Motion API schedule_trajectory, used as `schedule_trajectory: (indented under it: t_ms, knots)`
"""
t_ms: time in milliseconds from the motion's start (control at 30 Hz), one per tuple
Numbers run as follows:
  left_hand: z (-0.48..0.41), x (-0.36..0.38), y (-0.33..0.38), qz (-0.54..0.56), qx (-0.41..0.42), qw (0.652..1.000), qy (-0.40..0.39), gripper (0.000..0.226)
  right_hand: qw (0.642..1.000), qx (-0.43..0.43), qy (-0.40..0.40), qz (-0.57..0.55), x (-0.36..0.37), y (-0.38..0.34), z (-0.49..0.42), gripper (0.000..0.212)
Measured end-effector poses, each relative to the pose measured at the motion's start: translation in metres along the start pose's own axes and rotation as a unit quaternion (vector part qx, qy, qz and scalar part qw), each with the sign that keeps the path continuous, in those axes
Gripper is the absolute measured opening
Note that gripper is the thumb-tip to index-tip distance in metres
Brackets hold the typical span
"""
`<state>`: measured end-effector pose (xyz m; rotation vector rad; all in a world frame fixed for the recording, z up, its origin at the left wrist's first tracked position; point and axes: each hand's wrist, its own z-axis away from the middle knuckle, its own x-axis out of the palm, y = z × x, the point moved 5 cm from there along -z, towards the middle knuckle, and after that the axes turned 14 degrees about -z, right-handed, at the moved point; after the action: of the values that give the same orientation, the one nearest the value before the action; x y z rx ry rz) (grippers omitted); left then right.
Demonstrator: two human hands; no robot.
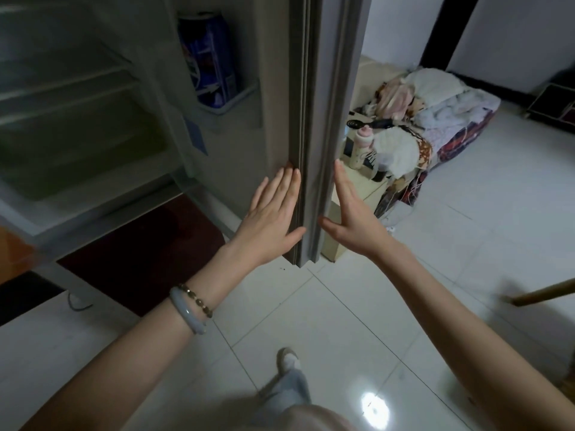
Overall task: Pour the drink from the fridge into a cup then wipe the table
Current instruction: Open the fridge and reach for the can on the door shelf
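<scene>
Drink carton (pixel 208 57) in shelf (pixel 230 104) of fridge door (pixel 273 119), above-left of both hands | left hand (pixel 270 222) flat, fingers straight, on door's inner edge; grips nothing | right hand (pixel 354 219) flat against door's outer edge; holds nothing

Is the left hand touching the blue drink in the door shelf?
Apart. The head view shows the left hand flat against the fridge door low down, the blue drink standing well above it in the door shelf.

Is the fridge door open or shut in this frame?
Open. The fridge door stands edge-on to the camera, the inner shelves show, and the blue drink sits in the door's rack.
</scene>
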<state>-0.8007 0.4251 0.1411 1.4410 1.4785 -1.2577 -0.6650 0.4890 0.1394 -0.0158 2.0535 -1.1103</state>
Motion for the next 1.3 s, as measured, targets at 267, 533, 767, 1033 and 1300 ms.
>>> schedule_trajectory:
  t_ms: [267, 533, 767, 1033, 1300]
  knots:
    - [-0.087, 0.026, 0.011, -0.028, 0.050, 0.998, 0.031, 0.082, 0.999, 0.023, 0.020, 0.023, -0.051, 0.059, -0.047, 0.098]
    - [-0.157, 0.050, 0.011, -0.066, 0.086, 0.994, 0.029, 0.081, 0.996, 0.047, 0.033, 0.062, -0.076, 0.101, -0.092, 0.099]
    - [-0.191, 0.065, 0.009, -0.077, 0.028, 0.996, 0.039, 0.083, 0.996, 0.028, 0.034, 0.084, -0.093, 0.131, -0.123, 0.095]
    - [-0.245, 0.082, 0.012, -0.095, -0.002, 0.995, 0.016, 0.086, 0.996, 0.005, -0.009, 0.085, -0.119, 0.177, -0.170, 0.096]
    - [-0.303, 0.094, 0.008, -0.092, -0.035, 0.995, -0.006, 0.082, 0.995, -0.030, -0.063, 0.072, -0.139, 0.213, -0.220, 0.093]
